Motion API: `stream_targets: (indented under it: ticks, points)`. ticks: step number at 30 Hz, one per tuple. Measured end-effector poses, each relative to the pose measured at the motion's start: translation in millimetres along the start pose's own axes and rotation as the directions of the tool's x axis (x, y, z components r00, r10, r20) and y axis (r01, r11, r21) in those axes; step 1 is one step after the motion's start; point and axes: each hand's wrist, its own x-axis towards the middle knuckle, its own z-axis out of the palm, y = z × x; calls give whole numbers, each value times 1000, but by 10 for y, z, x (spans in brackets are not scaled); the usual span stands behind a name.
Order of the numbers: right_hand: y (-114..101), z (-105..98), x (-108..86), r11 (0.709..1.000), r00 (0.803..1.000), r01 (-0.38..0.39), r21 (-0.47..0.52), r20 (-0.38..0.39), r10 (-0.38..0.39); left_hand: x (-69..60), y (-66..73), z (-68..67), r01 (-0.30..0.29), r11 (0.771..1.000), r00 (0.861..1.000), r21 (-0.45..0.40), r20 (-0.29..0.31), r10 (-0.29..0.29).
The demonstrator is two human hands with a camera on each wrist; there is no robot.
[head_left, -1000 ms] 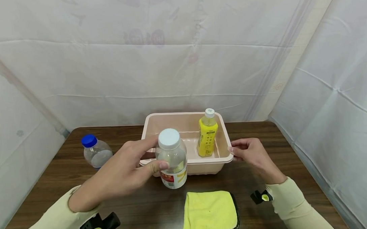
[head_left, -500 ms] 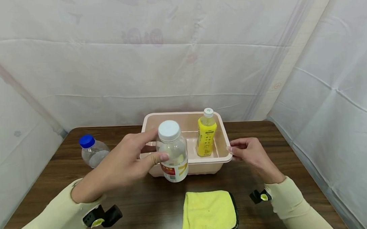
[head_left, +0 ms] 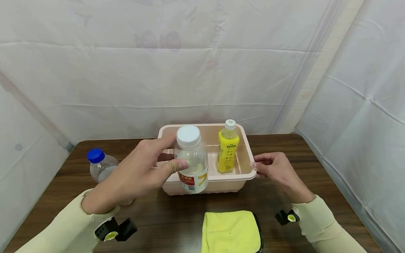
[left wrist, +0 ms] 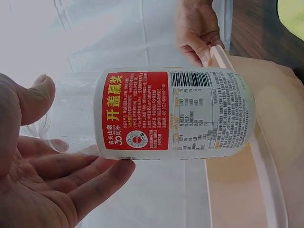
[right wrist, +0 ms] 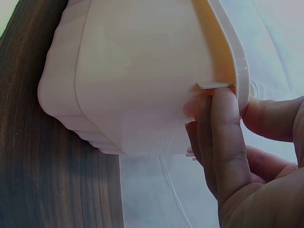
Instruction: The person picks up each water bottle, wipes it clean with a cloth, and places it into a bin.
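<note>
- Fingers and thumb of the left hand (head_left: 140, 169) curled round the upper part of a clear white-capped bottle (head_left: 196, 180), just below centre of the head view.
- Held cap uppermost there, long axis close to vertical in the frame.
- Right hand (head_left: 278, 172), right of centre, pinching the near right corner of a pale pink tub (head_left: 224, 178): thumb against the rim, fingers underneath.
- Key relation: white-capped bottle on the near side of the tub, in front of the left half of its near wall, with the tub's opening beyond and up the frame.
- Left hand nearer to that left half; right hand off at the opposite end.
- Tub's long side running left to right, across the bottle's axis; touching or apart at the rim, hard to tell.
- Inside the tub, at right: yellow-labelled bottle (head_left: 228, 155), standing.
- Farther out on the tabletop (head_left: 166, 232): blue-capped bottle (head_left: 101, 168) at left, partly hidden by the left hand; folded yellow cloth (head_left: 231, 233) at bottom centre.
</note>
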Motion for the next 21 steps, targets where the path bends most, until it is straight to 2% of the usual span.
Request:
stream_targets:
  ticks: [6,21]
  points:
    - [-6,-1,3,1000,1000,-1,-3,-3,1,64,-6,-20,-4,1000,1000,14,-1,4]
    - [14,1,12,1000,1000,-7,-3,-4,7,179,-51,6,69,998,998,11,2,-69]
